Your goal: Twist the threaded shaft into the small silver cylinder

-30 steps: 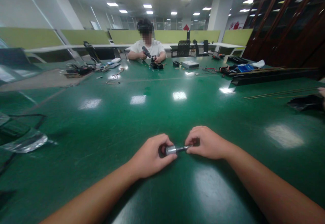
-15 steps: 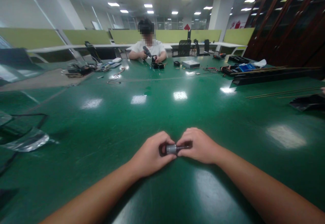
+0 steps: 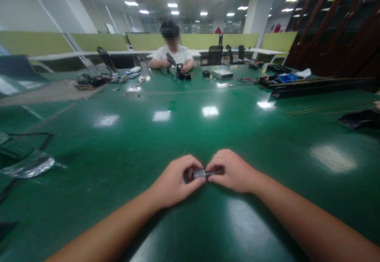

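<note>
Glossy green table (image 3: 184, 135), yellow-green partitions (image 3: 151, 42), dark wooden cabinets (image 3: 335, 32)

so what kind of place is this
Probably an office doubling as a workshop: long yellow-green desk partitions and a black mesh-backed chair suggest an office, while the dark, drill-shaped tool suggests bench work.

"What's hidden on the metal cylinder (image 3: 199, 173)?"
"The left hand (image 3: 175, 181) covers parts of it; the right hand (image 3: 233, 171) partly masks the slim shaft (image 3: 213, 172)."
"And at the edges?"
"The clear plastic (image 3: 32, 166) is cut off left; another person's hand (image 3: 377, 104), right."
</note>
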A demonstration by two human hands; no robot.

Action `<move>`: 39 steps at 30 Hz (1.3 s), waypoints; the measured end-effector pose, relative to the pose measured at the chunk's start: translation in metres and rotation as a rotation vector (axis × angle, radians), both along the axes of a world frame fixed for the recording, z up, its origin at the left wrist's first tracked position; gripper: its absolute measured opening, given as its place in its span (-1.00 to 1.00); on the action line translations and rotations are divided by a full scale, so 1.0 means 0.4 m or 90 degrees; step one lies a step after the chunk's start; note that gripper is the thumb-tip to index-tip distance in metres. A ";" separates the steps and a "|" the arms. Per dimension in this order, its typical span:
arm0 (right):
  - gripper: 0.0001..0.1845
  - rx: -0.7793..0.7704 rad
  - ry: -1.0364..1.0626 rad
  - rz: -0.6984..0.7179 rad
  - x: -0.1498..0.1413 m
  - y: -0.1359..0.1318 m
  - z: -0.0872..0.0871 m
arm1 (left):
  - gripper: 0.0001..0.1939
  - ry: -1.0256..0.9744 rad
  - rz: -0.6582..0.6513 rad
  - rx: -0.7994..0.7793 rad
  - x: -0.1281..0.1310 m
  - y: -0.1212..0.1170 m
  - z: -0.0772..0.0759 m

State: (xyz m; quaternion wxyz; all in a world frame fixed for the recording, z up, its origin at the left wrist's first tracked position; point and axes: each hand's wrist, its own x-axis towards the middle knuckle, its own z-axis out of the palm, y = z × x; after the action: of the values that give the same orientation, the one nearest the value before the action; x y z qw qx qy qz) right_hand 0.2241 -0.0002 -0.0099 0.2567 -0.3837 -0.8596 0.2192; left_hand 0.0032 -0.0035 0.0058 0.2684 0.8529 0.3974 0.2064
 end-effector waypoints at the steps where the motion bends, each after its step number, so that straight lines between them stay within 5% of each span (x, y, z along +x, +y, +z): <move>1: -0.90 0.003 -0.002 0.003 -0.001 0.000 -0.001 | -0.85 0.001 0.002 0.000 0.001 0.000 0.000; 39: -0.91 -0.003 -0.007 0.033 0.010 0.004 0.015 | -0.82 0.028 0.008 0.007 0.004 -0.004 0.007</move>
State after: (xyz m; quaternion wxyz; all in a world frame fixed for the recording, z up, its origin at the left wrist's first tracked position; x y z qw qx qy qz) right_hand 0.2280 0.0016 -0.0039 0.2453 -0.3631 -0.8701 0.2256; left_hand 0.0050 -0.0051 0.0085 0.2533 0.8561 0.4075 0.1919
